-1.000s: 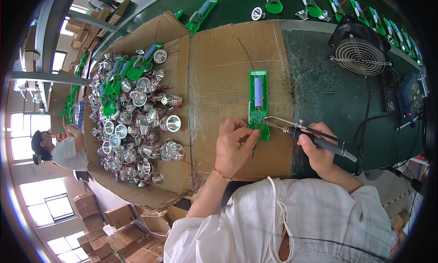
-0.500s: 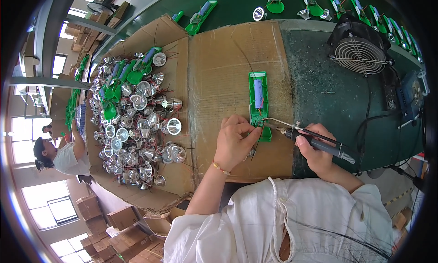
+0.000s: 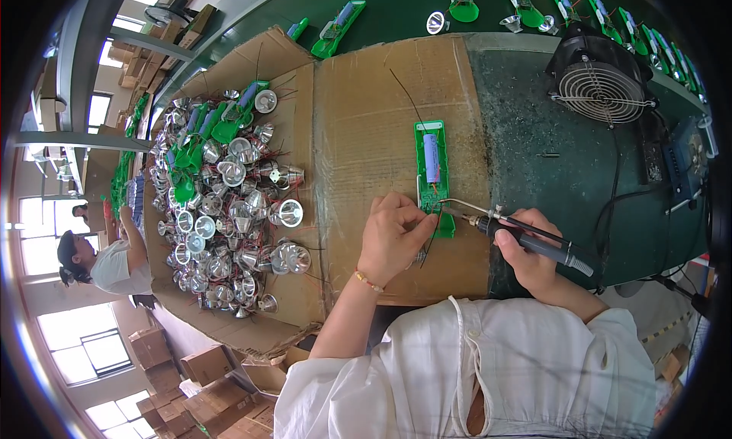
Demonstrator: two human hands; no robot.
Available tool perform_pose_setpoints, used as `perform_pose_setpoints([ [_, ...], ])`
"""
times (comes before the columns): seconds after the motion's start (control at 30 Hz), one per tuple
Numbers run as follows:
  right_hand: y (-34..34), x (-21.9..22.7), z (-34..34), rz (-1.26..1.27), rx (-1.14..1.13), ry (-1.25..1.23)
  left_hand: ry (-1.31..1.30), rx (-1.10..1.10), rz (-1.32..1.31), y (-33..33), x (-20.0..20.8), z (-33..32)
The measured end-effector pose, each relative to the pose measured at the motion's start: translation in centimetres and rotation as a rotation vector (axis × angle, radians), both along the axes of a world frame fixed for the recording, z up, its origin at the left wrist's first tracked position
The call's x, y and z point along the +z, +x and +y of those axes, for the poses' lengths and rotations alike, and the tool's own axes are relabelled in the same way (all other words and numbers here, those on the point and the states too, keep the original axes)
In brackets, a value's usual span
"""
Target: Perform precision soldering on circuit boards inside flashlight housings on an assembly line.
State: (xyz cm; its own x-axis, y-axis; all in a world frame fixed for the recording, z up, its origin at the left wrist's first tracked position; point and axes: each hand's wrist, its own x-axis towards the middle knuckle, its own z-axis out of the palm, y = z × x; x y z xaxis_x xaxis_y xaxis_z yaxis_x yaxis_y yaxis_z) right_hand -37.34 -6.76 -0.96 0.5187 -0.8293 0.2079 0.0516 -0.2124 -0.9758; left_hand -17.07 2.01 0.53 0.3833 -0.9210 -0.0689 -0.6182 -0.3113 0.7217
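A green plastic lamp housing [image 3: 421, 153] lies lengthwise on the cardboard sheet, holding a blue-purple cylindrical battery [image 3: 431, 158] and a small green circuit board [image 3: 430, 198]. My left hand [image 3: 396, 233] is pinched at the board's lower left edge, where a thin dark wire [image 3: 435, 237] runs by the thumb. Part of a shiny piece shows beneath that hand, mostly hidden. My right hand [image 3: 530, 248] grips a soldering iron [image 3: 534, 244] with a thin metal tube [image 3: 473, 205] fixed along it. Both the iron's tip and the tube's end reach the board near my left fingertips.
To the left, a cardboard box [image 3: 293, 294] holds many silver reflector cups [image 3: 240, 206] and several green housings [image 3: 232, 123]. A black fan [image 3: 602, 88] and a blue soldering station [image 3: 682, 161] stand right. More housings [image 3: 335, 29] line the far side. Another person [image 3: 114, 264] works at far left.
My hands and the soldering iron hold nearly the same place. The housing has barely shifted. At far left, the other person's arms have moved.
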Motion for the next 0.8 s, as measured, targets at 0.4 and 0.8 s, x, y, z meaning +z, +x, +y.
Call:
perform_pose_setpoints([
  [0.4, -0.8, -0.6, -0.1, -0.055, -0.088, 0.043, 0.0, -0.003, 0.008, -0.1, 0.0, 0.0],
  [0.8, -1.4, -1.3, -1.9, -0.087, -0.176, 0.115, -0.034, 0.0, -0.056, -0.1, -0.1, 0.2],
])
